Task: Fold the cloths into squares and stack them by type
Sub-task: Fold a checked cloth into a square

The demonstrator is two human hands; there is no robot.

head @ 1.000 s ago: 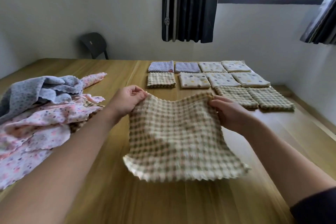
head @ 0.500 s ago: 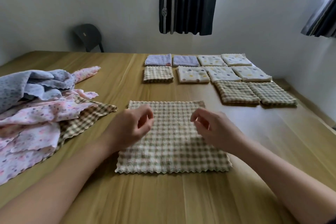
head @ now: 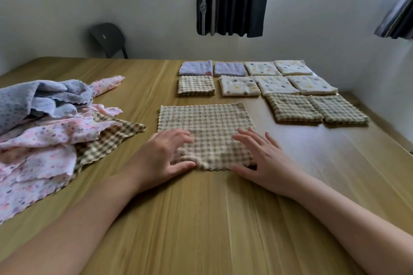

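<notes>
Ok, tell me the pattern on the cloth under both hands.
Beige-and-cream check on the flat cloth, clearest in the head view.

Your checked cloth (head: 205,127) lies flat, unfolded, mid-table, near edge slightly rumpled. Left of you: loose heap (head: 44,129) of pink, blue-grey and checked cloths, crumpled, overlapping. Far right, folded squares in rows: two lavender (head: 213,68), five cream dotted (head: 277,78), three checked (head: 292,107), each flat, edges close or touching.

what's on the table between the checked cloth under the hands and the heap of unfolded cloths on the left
Nothing: in the head view a strip of bare wooden table separates the flat checked cloth from the heap of unfolded cloths. The heap's checked corner points toward it without touching.
</notes>
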